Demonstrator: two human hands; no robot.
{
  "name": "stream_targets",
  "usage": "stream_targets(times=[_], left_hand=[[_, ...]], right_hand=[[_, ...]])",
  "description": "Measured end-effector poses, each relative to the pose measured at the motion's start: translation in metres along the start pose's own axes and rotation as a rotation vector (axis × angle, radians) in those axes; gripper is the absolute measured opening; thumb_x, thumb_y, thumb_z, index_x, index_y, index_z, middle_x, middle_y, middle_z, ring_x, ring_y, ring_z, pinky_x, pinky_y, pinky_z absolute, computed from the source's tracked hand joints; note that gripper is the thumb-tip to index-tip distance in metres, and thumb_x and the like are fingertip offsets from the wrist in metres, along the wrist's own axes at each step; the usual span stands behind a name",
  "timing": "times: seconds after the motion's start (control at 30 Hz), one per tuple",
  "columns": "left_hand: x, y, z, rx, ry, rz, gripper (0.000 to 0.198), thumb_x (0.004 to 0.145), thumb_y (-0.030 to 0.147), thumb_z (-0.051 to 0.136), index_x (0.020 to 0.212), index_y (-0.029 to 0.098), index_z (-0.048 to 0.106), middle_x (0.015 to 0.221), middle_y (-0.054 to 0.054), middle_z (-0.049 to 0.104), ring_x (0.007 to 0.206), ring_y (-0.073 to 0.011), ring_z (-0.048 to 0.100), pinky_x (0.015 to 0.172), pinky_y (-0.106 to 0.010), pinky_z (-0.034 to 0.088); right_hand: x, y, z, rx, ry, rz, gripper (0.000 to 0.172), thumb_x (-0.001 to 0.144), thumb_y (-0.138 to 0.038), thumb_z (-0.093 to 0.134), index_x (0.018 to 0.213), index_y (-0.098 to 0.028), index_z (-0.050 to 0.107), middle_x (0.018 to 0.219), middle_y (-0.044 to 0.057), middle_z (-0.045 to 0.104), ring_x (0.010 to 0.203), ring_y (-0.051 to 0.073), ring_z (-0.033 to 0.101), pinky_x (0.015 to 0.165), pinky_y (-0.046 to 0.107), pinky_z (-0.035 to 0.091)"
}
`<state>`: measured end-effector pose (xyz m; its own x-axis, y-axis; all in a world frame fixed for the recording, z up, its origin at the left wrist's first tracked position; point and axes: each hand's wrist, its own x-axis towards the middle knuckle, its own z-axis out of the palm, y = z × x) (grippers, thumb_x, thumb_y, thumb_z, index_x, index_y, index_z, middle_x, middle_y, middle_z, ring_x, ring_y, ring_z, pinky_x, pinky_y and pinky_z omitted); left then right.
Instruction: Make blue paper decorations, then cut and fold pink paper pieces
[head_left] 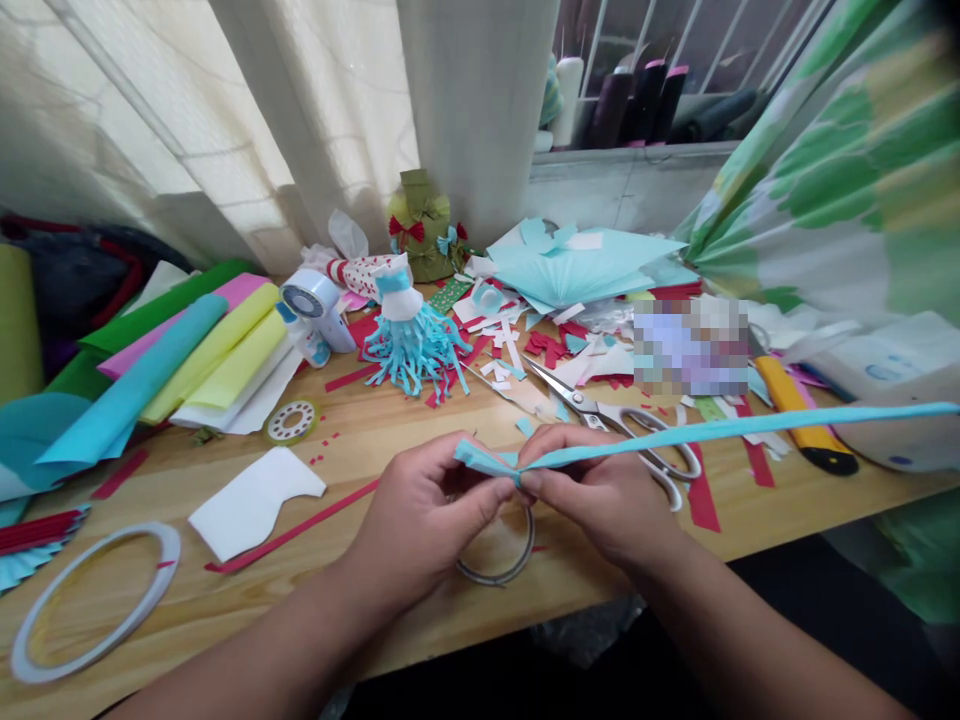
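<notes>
A long, narrow light-blue crepe paper strip (720,430) stretches off to the right from between my hands. My left hand (439,510) pinches its short, wider, folded end between thumb and fingers. Right beside it, my right hand (592,490) pinches the strip with the thumb in front. Both thumb tips nearly meet at a gathered spot. Below the hands, partly hidden, a roll of tape (499,575) lies on the wooden table (360,640). Just beyond my right hand rest open-handled scissors (592,410), blades pointing away to the left.
A blue fringed paper piece (416,345), a small fan (315,305) and paper scraps lie behind. Rolled coloured papers (225,370) are at left, near a large tape ring (97,600) and white card (251,505). A yellow cutter (802,410) lies at right.
</notes>
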<state>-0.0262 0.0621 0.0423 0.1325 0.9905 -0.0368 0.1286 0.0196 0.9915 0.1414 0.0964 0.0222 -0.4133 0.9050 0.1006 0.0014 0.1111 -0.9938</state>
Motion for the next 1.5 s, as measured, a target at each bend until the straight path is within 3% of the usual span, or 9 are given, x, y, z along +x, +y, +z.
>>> stream_targets(times=[0.17,0.37,0.53,0.73,0.83,0.93,1.1,1.33,1.5], left_hand=[[-0.002,0.000,0.000,0.094,0.047,-0.026,0.010,0.073,0.021,0.062,0.066,0.016,0.057,0.057,0.004,0.052,0.054,-0.0091,0.047,0.051,-0.020,0.039],[-0.002,0.000,0.000,0.274,0.071,0.067,0.006,0.073,0.020,0.058,0.072,0.015,0.063,0.061,0.001,0.058,0.055,-0.0116,0.050,0.053,-0.023,0.041],[-0.002,0.001,0.001,0.301,0.090,0.099,0.012,0.072,0.017,0.057,0.062,0.015,0.063,0.055,0.000,0.058,0.052,-0.0113,0.050,0.051,-0.023,0.041],[-0.006,-0.003,0.005,0.285,0.152,0.080,0.016,0.073,0.019,0.058,0.058,0.015,0.060,0.051,0.001,0.055,0.046,-0.0104,0.049,0.047,-0.022,0.039],[-0.008,-0.003,0.008,0.219,0.192,0.057,0.018,0.073,0.023,0.058,0.057,0.015,0.059,0.052,0.001,0.056,0.045,-0.0104,0.049,0.045,-0.022,0.040],[-0.010,-0.001,0.011,0.072,0.197,-0.046,0.019,0.074,0.026,0.059,0.057,0.016,0.057,0.051,0.001,0.056,0.043,-0.0096,0.049,0.042,-0.021,0.040],[-0.008,-0.003,0.012,-0.185,0.161,-0.220,0.021,0.075,0.024,0.062,0.057,0.014,0.055,0.050,0.002,0.057,0.041,-0.0065,0.048,0.041,-0.017,0.038],[-0.007,-0.012,0.008,-0.461,-0.006,-0.150,0.018,0.081,0.025,0.059,0.068,0.013,0.063,0.063,0.000,0.064,0.048,-0.0064,0.052,0.052,-0.019,0.042],[-0.006,-0.004,0.007,-0.353,-0.035,-0.082,0.010,0.075,0.022,0.067,0.083,0.016,0.065,0.070,0.001,0.065,0.058,-0.0089,0.057,0.059,-0.021,0.046]], right_hand=[[0.002,-0.001,0.002,-0.118,-0.019,-0.053,0.007,0.073,-0.020,0.066,0.068,-0.018,0.062,0.063,-0.001,0.060,0.057,0.011,0.053,0.052,0.023,0.043],[0.004,-0.001,0.000,-0.216,-0.051,-0.249,0.008,0.077,-0.014,0.062,0.070,-0.018,0.062,0.072,0.001,0.059,0.071,0.014,0.056,0.065,0.027,0.044],[0.003,-0.003,-0.001,-0.272,-0.040,-0.312,0.011,0.075,-0.009,0.062,0.071,-0.019,0.063,0.075,0.001,0.057,0.072,0.014,0.057,0.066,0.027,0.046],[0.000,-0.002,0.006,-0.389,0.132,-0.565,0.016,0.070,-0.005,0.062,0.078,-0.019,0.064,0.078,0.002,0.056,0.072,0.015,0.058,0.066,0.030,0.049],[-0.004,0.003,0.009,-0.555,0.226,-0.772,0.019,0.070,-0.006,0.062,0.082,-0.020,0.065,0.082,0.003,0.056,0.075,0.017,0.058,0.080,0.042,0.049],[-0.007,0.008,0.009,-0.698,0.259,-0.863,0.026,0.069,-0.005,0.063,0.088,-0.023,0.064,0.085,0.004,0.058,0.081,0.020,0.057,0.088,0.050,0.045],[-0.006,0.008,0.006,-0.776,0.183,-0.879,0.027,0.071,-0.006,0.062,0.092,-0.023,0.062,0.084,0.004,0.063,0.084,0.022,0.058,0.088,0.051,0.045],[-0.002,0.002,0.000,-0.738,0.171,-0.875,0.025,0.072,-0.004,0.064,0.091,-0.021,0.064,0.084,0.005,0.065,0.080,0.020,0.059,0.084,0.045,0.048],[-0.001,-0.006,-0.001,-0.398,0.179,-0.561,0.012,0.076,-0.010,0.063,0.081,-0.021,0.067,0.078,0.003,0.063,0.074,0.017,0.061,0.068,0.032,0.050]])
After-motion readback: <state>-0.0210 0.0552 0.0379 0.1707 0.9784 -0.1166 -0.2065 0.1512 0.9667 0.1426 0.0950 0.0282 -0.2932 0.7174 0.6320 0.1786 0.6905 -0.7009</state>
